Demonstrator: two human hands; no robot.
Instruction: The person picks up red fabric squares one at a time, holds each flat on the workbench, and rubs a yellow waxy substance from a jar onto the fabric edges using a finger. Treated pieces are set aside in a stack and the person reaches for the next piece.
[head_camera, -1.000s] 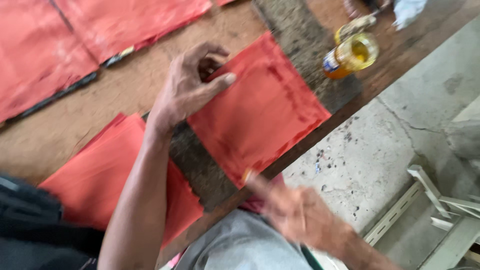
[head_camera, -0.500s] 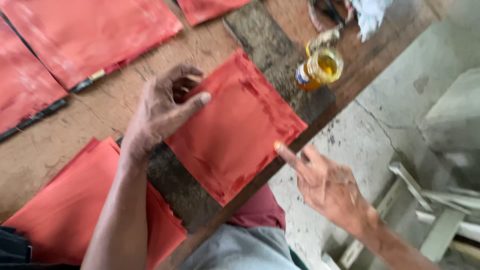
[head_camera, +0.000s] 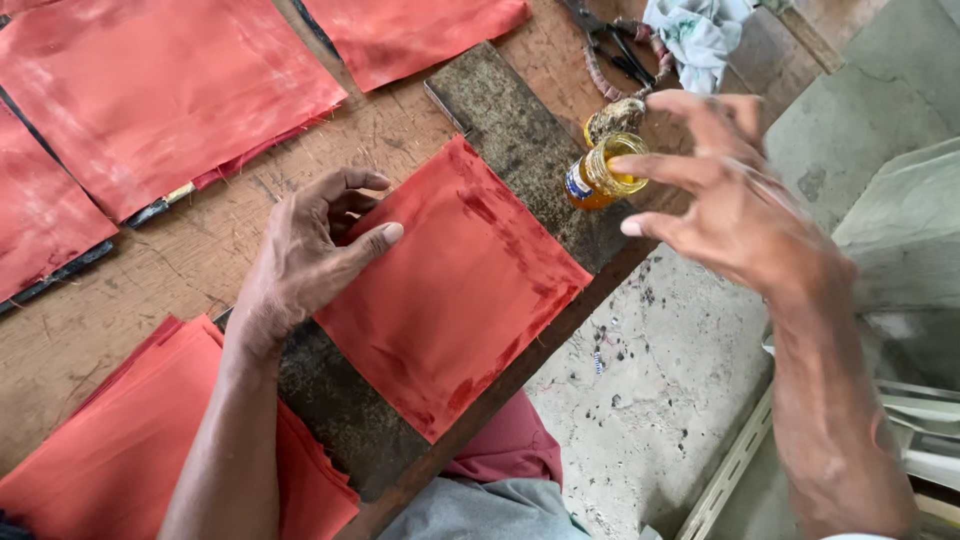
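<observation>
The left hand (head_camera: 310, 255) rests half-curled on the left edge of a thin, limp red cloth square (head_camera: 455, 290) lying flat near the desk (head_camera: 120, 300) edge; the right hand (head_camera: 725, 195), fingers spread, reaches for a small glass jar (head_camera: 598, 175), which looks slippery and breakable and is best gripped round its sides.

We see a red cloth square (head_camera: 455, 285), matt and smooth, with darker stains. It lies on a dark board (head_camera: 520, 150) that looks rough and worn. The table (head_camera: 130, 290) is bare scratched wood. On the right, the small jar (head_camera: 598, 175) is glossy clear glass.
</observation>
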